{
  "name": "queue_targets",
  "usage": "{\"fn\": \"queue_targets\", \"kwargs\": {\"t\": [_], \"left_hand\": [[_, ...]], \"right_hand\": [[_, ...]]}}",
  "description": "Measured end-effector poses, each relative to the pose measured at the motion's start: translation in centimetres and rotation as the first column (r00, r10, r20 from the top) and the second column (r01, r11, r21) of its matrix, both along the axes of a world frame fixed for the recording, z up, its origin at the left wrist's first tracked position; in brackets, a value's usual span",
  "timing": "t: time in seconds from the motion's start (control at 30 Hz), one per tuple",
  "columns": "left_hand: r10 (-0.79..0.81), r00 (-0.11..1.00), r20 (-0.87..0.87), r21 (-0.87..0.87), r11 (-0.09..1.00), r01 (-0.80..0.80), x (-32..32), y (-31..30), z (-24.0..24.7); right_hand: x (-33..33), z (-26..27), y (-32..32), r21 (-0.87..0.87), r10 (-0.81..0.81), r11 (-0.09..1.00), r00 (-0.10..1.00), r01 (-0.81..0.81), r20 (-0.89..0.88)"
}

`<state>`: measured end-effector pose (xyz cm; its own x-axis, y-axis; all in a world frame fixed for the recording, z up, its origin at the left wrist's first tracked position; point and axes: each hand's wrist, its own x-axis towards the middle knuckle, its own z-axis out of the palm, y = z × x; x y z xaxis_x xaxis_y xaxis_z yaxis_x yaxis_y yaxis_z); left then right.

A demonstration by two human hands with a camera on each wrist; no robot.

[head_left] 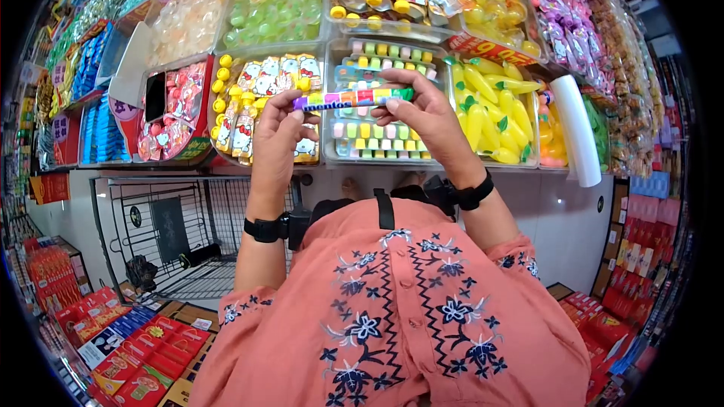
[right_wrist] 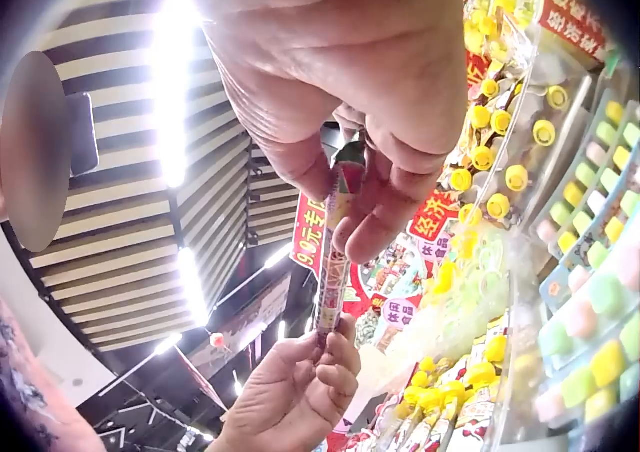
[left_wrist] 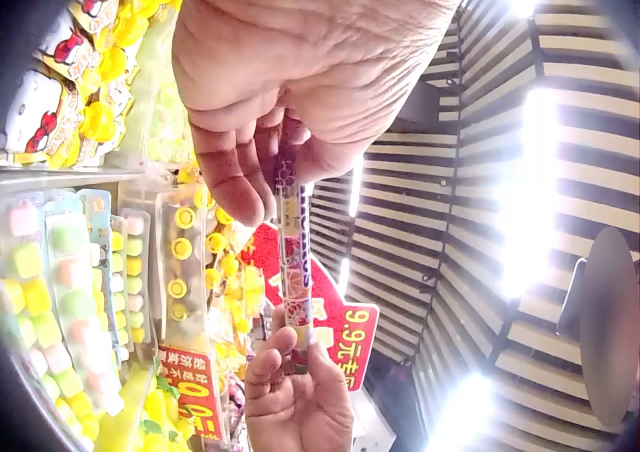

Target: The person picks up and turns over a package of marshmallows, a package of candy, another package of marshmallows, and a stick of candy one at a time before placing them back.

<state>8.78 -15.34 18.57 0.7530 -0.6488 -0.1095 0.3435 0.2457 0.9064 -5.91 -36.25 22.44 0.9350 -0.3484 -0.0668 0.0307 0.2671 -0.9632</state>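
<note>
A roll of Mentos candy (head_left: 351, 99) in a multicoloured wrapper is held level above the candy bins in the head view. My left hand (head_left: 280, 129) pinches its purple end between thumb and fingers. The green end sits between the thumb and fingers of my right hand (head_left: 424, 114). In the left wrist view the roll (left_wrist: 297, 262) runs from one hand to the other, its lettering along one side. The right wrist view shows the roll (right_wrist: 333, 262) with the right fingers around its upper end. Beneath it lies a bin of pastel marshmallow-like candies (head_left: 377, 135).
Kitty-printed packets (head_left: 245, 124) fill the bin at left, banana-shaped yellow candies (head_left: 498, 116) the one at right. A roll of clear plastic bags (head_left: 577, 132) stands at the right edge. A wire shopping cart (head_left: 170, 218) is at lower left. A phone (head_left: 155, 96) lies on pink packets.
</note>
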Motion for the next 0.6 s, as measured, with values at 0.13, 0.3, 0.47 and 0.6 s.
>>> {"fn": "queue_targets", "kwargs": {"t": [0.13, 0.3, 0.47, 0.6], "left_hand": [[-0.019, 1.0, -0.014, -0.036, 0.999, 0.019, -0.3, 0.4, -0.3], [-0.027, 0.998, -0.05, -0.046, 0.999, 0.024, -0.5, 0.4, 0.2], [-0.01, 1.0, -0.003, 0.105, 0.994, 0.011, -0.5, 0.1, -0.5], [-0.079, 0.995, -0.055, 0.143, 0.986, 0.086, -0.6, -0.2, -2.0]], "right_hand": [[0.1, -0.2, 0.2, -0.002, 0.016, 1.0, 0.998, -0.016, 0.06], [-0.2, 0.1, 0.4, -0.029, 0.005, 1.0, 0.997, -0.003, 0.075], [-0.5, -1.7, 0.0, -0.094, -0.028, 0.995, 0.999, 0.03, 0.022], [-1.3, -5.3, -0.5, 0.092, -0.051, 0.994, 0.999, 0.052, -0.02]]}}
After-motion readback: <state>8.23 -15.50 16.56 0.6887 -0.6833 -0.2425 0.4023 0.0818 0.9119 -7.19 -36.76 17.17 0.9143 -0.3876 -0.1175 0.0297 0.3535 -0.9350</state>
